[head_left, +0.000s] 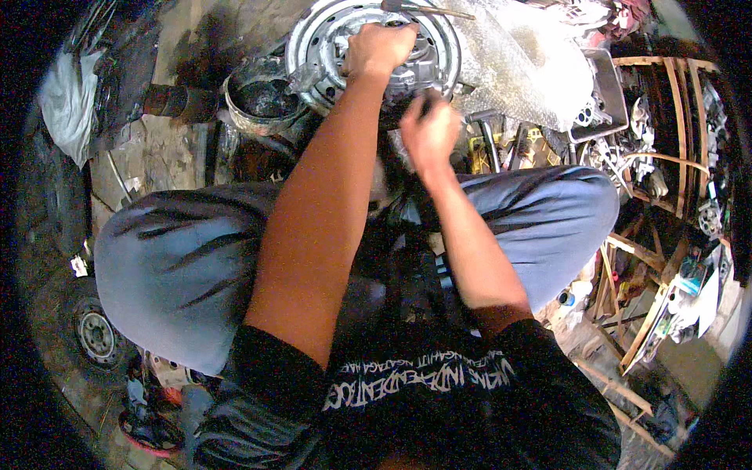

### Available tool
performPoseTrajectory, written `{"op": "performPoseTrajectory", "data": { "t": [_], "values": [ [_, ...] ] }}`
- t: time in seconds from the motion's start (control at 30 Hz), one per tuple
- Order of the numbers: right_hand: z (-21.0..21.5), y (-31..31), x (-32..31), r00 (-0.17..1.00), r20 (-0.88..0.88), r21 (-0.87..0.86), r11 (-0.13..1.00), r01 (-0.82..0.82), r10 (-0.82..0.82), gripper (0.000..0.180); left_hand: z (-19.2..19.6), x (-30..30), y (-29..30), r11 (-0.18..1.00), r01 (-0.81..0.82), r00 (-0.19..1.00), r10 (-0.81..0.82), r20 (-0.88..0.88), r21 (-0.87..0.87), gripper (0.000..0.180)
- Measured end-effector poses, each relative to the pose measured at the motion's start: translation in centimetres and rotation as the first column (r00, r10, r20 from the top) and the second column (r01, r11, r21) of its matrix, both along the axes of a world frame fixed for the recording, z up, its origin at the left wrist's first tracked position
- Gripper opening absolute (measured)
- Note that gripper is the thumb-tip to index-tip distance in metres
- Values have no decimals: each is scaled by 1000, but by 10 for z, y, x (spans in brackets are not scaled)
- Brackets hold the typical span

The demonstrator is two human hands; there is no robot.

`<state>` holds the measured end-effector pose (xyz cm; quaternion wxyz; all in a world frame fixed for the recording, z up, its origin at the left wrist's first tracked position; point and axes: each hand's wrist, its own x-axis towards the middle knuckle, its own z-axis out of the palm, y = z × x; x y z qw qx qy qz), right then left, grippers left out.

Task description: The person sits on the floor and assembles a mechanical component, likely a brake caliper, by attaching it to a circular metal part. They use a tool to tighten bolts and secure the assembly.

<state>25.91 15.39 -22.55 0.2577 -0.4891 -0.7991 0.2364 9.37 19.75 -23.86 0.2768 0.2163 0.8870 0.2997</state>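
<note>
Over the wheel (316, 47); left hand (380, 51) fisted

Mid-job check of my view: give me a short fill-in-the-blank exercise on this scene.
The hand higher in the picture is the person's ____ one.
Bubble wrap lies to the ____ of the silvery wheel rim.
The person's T-shirt is ____.
Of the round bucket and the grey tray, the one closer to the wheel rim is the ____.
Missing words: left; right; black; bucket.
</note>
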Motion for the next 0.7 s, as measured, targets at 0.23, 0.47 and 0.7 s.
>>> {"op": "performPoseTrajectory", "data": {
  "t": [0.23,0.47,0.7],
  "values": [
    [-10,2,6,998,-55,-7,999,34,-34,20,14,7,-8,999,-4,1000,4,10,-47,84],
    [-1,10,4,969,-219,-44,993,111,-118,20,17,4,-6,998,-62,994,61,87,10,77],
    [4,6,2,959,-240,-46,988,145,-151,21,3,2,-4,998,-64,995,63,73,16,81]
  ]
}}
